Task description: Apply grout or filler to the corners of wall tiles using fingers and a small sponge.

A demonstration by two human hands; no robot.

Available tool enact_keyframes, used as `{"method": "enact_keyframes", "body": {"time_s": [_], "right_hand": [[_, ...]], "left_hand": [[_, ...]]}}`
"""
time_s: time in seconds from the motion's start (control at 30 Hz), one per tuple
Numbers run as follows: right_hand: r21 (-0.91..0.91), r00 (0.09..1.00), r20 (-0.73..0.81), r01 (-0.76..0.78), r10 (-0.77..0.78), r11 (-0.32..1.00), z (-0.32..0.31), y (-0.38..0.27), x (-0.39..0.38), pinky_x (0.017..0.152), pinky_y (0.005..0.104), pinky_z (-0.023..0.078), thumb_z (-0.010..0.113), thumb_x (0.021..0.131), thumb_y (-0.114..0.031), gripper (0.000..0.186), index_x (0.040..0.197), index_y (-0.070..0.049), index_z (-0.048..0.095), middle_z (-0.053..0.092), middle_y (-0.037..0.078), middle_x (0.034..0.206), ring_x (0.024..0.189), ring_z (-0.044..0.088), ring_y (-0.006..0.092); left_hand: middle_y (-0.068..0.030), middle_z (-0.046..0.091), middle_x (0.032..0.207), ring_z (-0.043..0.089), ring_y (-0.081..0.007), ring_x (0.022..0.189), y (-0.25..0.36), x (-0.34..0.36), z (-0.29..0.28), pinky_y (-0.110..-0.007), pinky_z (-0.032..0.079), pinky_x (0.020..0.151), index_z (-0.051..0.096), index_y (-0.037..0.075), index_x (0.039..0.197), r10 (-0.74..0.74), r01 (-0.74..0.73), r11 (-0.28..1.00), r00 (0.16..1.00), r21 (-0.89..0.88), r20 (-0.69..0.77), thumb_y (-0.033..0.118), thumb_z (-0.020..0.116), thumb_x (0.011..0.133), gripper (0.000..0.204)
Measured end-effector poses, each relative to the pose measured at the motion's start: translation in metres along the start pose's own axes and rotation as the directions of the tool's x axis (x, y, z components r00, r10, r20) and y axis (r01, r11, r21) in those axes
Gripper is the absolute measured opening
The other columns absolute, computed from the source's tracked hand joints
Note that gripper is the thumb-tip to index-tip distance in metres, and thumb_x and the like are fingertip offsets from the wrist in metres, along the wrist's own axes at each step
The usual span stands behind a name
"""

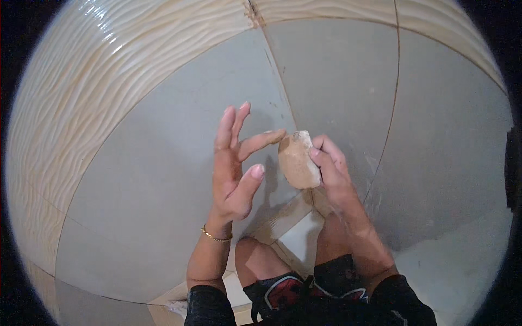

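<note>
A flattish, tan piece with a rounded lower end and a rough white edge [296,163] is held up in front of me; its exact kind cannot be told. My right hand [334,168] grips its right side between thumb and bent fingers. On the other side my left hand [232,163] is open, thumb and fingers apart. Its index finger points right, and the tip reaches the upper left edge of the piece, touching it or very close. A darker patch shows on the tan surface just below that fingertip. A gold-coloured bracelet [216,236] circles my left wrist.
Large grey tiles [163,163] with brown joint lines spread around my hands. Wavy cream tiles [70,108] curve along the left and top. My bent knees [263,261] are below, with a pale tile [302,236] between them.
</note>
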State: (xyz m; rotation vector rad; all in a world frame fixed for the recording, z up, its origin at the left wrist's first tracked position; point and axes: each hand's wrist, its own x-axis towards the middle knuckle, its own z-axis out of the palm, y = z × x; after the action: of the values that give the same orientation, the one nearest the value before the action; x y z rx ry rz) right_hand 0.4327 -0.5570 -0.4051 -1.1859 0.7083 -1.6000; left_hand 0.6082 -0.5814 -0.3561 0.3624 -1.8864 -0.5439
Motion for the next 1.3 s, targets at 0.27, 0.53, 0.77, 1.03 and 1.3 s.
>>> {"method": "enact_keyframes", "body": {"time_s": [0.27, 0.53, 0.77, 1.03, 1.3], "right_hand": [[-0.164, 0.974, -0.068, 0.204, -0.218, 0.965, 0.020, 0.012, -0.012, 0.064, 0.0242, 0.037, 0.045, 0.093, -0.012, 0.009, 0.086, -0.006, 0.045, 0.042, -0.002, 0.075, 0.074, 0.040, 0.0055], [-0.208, 0.967, -0.084, 0.220, -0.241, 0.953, 0.018, 0.038, -0.011, 0.073, 0.0295, 0.039, 0.041, 0.092, -0.013, 0.009, 0.090, -0.005, 0.040, 0.041, 0.004, 0.081, 0.080, 0.039, 0.0115], [-0.239, 0.962, -0.054, 0.249, -0.269, 0.939, 0.010, 0.025, 0.000, 0.074, 0.0287, 0.038, 0.039, 0.092, -0.016, 0.012, 0.091, -0.005, 0.041, 0.040, 0.004, 0.081, 0.081, 0.038, 0.0125], [-0.133, 0.977, -0.080, 0.185, -0.197, 0.974, 0.021, 0.018, -0.002, 0.076, 0.0283, 0.038, 0.037, 0.093, -0.024, 0.019, 0.092, -0.005, 0.042, 0.043, 0.004, 0.085, 0.083, 0.038, 0.0117], [-0.130, 0.952, -0.231, 0.175, -0.201, 0.976, 0.018, 0.046, 0.009, 0.076, 0.0340, 0.041, 0.037, 0.093, -0.024, 0.020, 0.095, -0.004, 0.042, 0.046, 0.010, 0.084, 0.081, 0.045, 0.0175]], "left_hand": [[-0.0231, 0.041, 0.132, 0.036, -0.0323, 0.131, -0.015, -0.025, 0.017, -0.047, 0.016, 0.111, 0.004, 0.004, 0.148, -0.040, 0.037, 0.997, 0.999, -0.063, -0.037, 0.033, 0.051, 0.088, 0.081], [-0.0276, 0.025, 0.147, 0.048, -0.0333, 0.125, -0.036, -0.062, 0.033, -0.046, 0.014, 0.113, 0.005, 0.005, 0.148, 0.009, -0.026, 0.995, 0.986, -0.099, -0.166, 0.042, 0.044, 0.091, 0.078], [-0.0231, 0.062, 0.115, 0.008, -0.0291, 0.143, -0.016, -0.058, 0.034, -0.046, -0.004, 0.113, 0.002, 0.009, 0.149, -0.052, -0.049, 0.954, 0.945, -0.297, -0.324, 0.048, 0.044, 0.091, 0.081], [-0.0227, 0.061, 0.116, 0.006, -0.0275, 0.144, -0.039, -0.047, 0.029, -0.047, -0.008, 0.112, -0.001, 0.010, 0.149, 0.002, -0.060, 0.966, 0.975, -0.252, -0.222, 0.049, 0.040, 0.092, 0.080], [-0.0168, 0.063, 0.117, 0.005, -0.0296, 0.144, -0.049, -0.070, 0.057, -0.047, -0.007, 0.112, 0.001, 0.009, 0.149, -0.002, -0.047, 0.979, 0.971, -0.199, -0.239, 0.047, 0.042, 0.092, 0.080]]}}
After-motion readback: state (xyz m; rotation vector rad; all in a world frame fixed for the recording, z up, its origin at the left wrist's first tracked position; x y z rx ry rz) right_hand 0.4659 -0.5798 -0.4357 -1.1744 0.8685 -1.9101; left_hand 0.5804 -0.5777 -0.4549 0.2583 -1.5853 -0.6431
